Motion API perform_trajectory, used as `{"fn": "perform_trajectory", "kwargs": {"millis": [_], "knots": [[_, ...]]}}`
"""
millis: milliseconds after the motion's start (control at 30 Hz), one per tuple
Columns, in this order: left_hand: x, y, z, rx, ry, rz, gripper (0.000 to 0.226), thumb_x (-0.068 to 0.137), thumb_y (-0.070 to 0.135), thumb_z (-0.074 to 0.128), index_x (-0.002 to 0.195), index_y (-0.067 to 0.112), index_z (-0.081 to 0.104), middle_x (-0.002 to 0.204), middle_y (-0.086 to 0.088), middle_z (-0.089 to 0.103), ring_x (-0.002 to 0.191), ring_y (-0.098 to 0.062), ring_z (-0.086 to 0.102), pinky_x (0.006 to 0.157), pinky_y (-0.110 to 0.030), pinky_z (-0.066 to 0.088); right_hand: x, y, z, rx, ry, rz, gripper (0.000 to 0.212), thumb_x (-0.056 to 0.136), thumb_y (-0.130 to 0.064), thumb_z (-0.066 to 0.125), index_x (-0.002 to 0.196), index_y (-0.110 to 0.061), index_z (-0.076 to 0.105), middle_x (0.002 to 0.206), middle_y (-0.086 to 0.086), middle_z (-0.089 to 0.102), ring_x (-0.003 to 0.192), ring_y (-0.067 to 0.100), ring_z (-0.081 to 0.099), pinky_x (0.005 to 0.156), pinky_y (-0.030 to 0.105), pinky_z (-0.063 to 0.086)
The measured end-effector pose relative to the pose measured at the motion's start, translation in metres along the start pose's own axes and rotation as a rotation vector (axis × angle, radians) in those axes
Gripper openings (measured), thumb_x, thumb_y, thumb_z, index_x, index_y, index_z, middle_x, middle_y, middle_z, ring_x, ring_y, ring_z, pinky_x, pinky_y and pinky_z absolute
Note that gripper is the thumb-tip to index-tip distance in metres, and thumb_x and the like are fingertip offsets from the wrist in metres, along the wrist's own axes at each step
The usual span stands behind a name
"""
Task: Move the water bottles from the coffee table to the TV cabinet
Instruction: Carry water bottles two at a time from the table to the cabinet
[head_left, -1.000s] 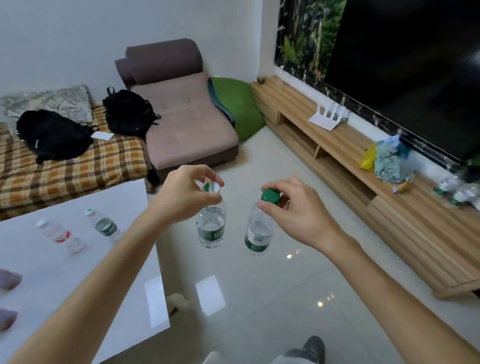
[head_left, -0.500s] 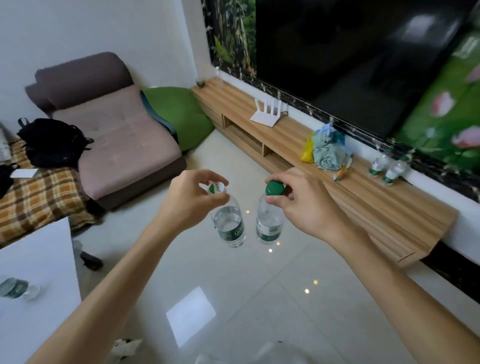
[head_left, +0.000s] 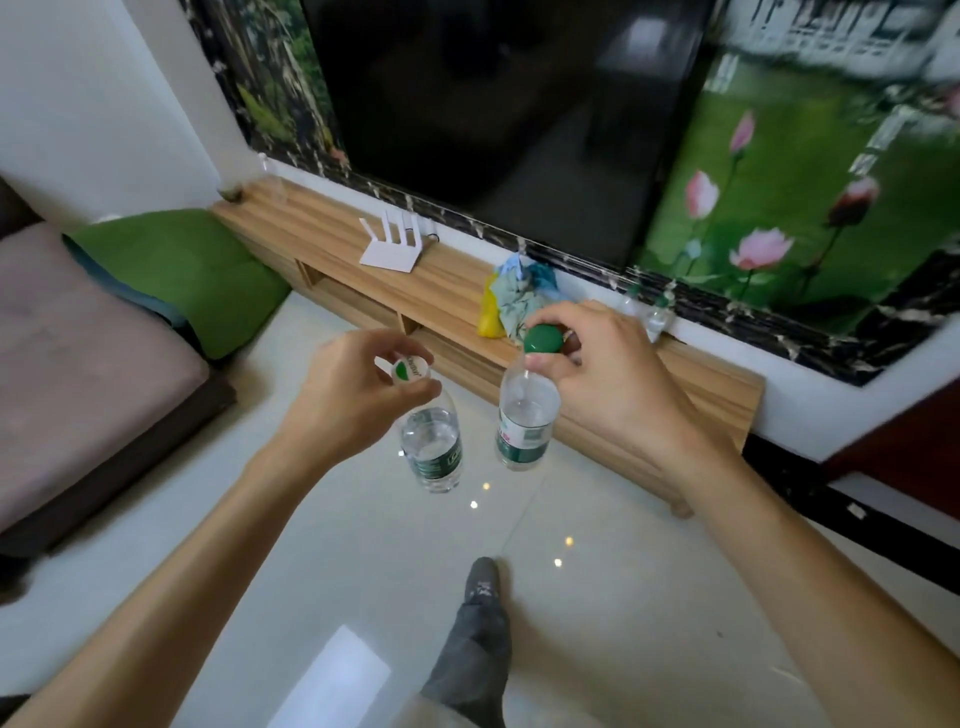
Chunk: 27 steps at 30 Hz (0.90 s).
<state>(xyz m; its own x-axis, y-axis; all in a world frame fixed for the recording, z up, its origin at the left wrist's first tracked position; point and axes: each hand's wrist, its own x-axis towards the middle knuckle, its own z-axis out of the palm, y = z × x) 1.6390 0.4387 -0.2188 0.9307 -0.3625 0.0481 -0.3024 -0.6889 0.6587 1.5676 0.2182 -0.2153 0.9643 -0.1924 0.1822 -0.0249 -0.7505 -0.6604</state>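
Note:
My left hand (head_left: 348, 395) grips a clear water bottle (head_left: 434, 452) by its white-and-green cap, so the bottle hangs over the tiled floor. My right hand (head_left: 608, 374) holds a second water bottle (head_left: 524, 421) by its green cap, beside the first. Both bottles carry green labels. The wooden TV cabinet (head_left: 457, 291) runs along the wall just beyond them. Two more small bottles (head_left: 649, 312) stand on its top near the wall, partly hidden behind my right hand. The coffee table is out of view.
A white router (head_left: 390, 247) and a bundle of blue cloth with a yellow bag (head_left: 511, 301) sit on the cabinet. A black TV (head_left: 493, 104) hangs above. A green cushion (head_left: 182, 270) and a brown sofa (head_left: 67, 353) are at left. My leg (head_left: 478, 623) steps forward on the floor.
The view has swung right, away from the coffee table, and come closer to the TV cabinet. Both hands still carry their bottles by the caps.

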Motion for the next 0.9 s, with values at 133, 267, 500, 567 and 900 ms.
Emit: {"fn": "perform_trajectory", "kwargs": {"millis": [133, 267, 500, 567, 900], "knots": [[0.066, 0.003, 0.020, 0.007, -0.053, 0.053, 0.020, 0.075, 0.035, 0.082, 0.092, 0.027, 0.075, 0.091, 0.010, 0.071, 0.062, -0.003, 0.063, 0.053, -0.014, 0.038, 0.049, 0.031, -0.004, -0.022, 0.020, 0.054, 0.026, 0.083, -0.024, 0.073, 0.108, -0.027, 0.067, 0.105, 0.001, 0.063, 0.097, 0.023, 0.062, 0.090, 0.044, 0.052], [0.131, 0.011, 0.036, 0.024, -0.070, 0.110, 0.018, 0.076, 0.036, 0.081, 0.091, 0.028, 0.075, 0.084, 0.012, 0.070, 0.063, 0.000, 0.062, 0.053, -0.005, 0.041, 0.104, 0.061, -0.013, -0.016, 0.028, 0.123, 0.025, 0.083, -0.025, 0.074, 0.107, -0.028, 0.068, 0.107, 0.000, 0.064, 0.096, 0.020, 0.062, 0.089, 0.042, 0.053], [0.237, 0.021, 0.072, 0.001, -0.081, 0.166, 0.021, 0.075, 0.037, 0.082, 0.092, 0.027, 0.075, 0.085, 0.013, 0.069, 0.072, 0.008, 0.060, 0.056, -0.007, 0.043, 0.186, 0.113, -0.024, -0.051, 0.051, 0.197, 0.025, 0.081, -0.024, 0.076, 0.104, -0.028, 0.068, 0.100, -0.003, 0.060, 0.088, 0.018, 0.060, 0.086, 0.039, 0.051], [0.262, 0.026, 0.084, -0.012, -0.088, 0.180, 0.023, 0.075, 0.039, 0.080, 0.095, 0.029, 0.076, 0.090, 0.013, 0.071, 0.073, 0.005, 0.062, 0.059, -0.011, 0.043, 0.204, 0.129, -0.030, -0.066, 0.056, 0.227, 0.025, 0.081, -0.025, 0.076, 0.104, -0.028, 0.068, 0.099, -0.003, 0.060, 0.086, 0.018, 0.058, 0.085, 0.035, 0.049], [0.378, 0.082, 0.184, -0.089, -0.161, 0.098, 0.024, 0.078, 0.040, 0.079, 0.098, 0.027, 0.077, 0.083, 0.008, 0.075, 0.062, -0.007, 0.069, 0.063, -0.029, 0.057, 0.275, 0.249, -0.072, -0.058, 0.041, 0.357, 0.027, 0.080, -0.025, 0.075, 0.105, -0.029, 0.067, 0.100, -0.002, 0.060, 0.087, 0.017, 0.057, 0.077, 0.027, 0.039]]}}
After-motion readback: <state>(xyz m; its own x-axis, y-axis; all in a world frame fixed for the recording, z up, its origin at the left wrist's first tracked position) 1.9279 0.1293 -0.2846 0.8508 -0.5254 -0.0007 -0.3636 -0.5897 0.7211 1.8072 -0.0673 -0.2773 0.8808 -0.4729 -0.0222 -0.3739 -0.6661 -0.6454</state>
